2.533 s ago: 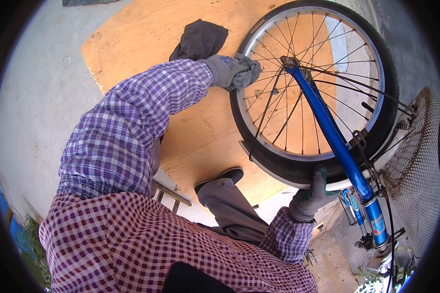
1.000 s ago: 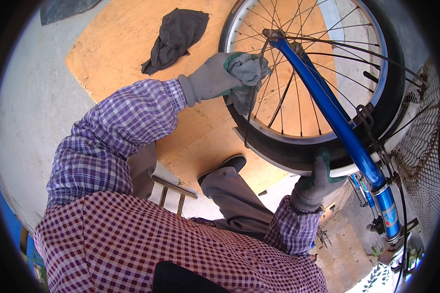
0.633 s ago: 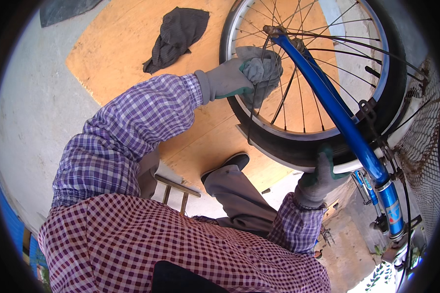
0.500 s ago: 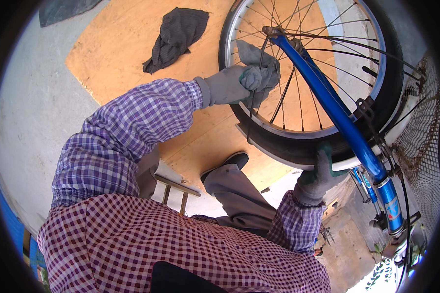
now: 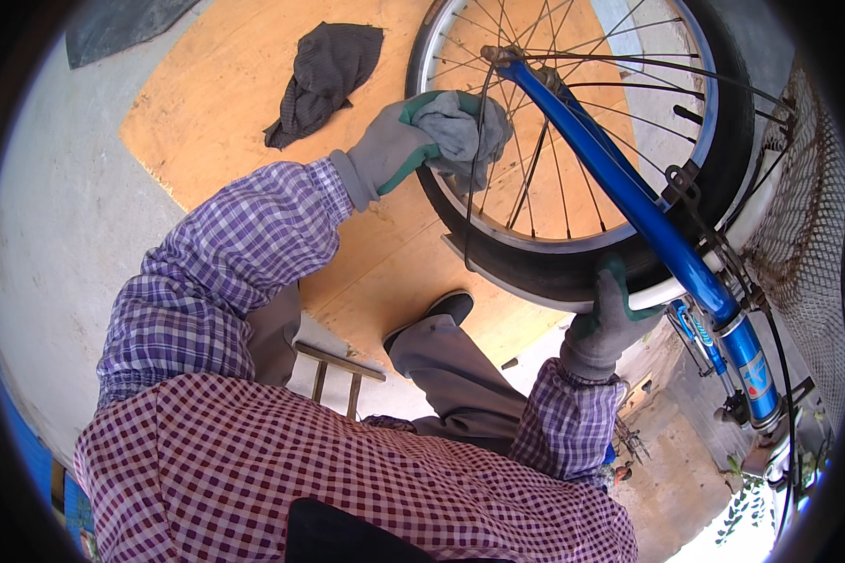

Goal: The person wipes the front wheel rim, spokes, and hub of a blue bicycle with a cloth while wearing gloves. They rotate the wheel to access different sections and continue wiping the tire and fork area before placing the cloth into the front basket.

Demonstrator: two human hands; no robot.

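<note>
My left hand [image 5: 391, 150], in a grey glove with green palm and fingers, is closed on a crumpled grey cloth [image 5: 453, 129]. The cloth lies against the left side of a bicycle wheel [image 5: 556, 247], by its rim and spokes. A thin black cable [image 5: 480, 113] passes in front of it. At the near edge of the wheel, my gloved right hand [image 5: 606, 328] grips around the black tyre [image 5: 535, 270] and white mudguard [image 5: 655, 296]. Its thumb points up on the tyre; the other fingers are partly hidden. A blue fork [image 5: 610, 145] slants across the wheel.
A dark ribbed cloth [image 5: 327, 80] lies on the plywood board [image 5: 225, 103] under the wheel. Wire mesh [image 5: 803, 225] stands at the right, beside the blue frame tube [image 5: 749, 371]. A small wooden stool [image 5: 338, 363] is beside my legs.
My left hand has turned and gathered the cloth into a tighter bundle, moving slightly up and left. The view has shifted a little; my right hand stays on the wheel.
</note>
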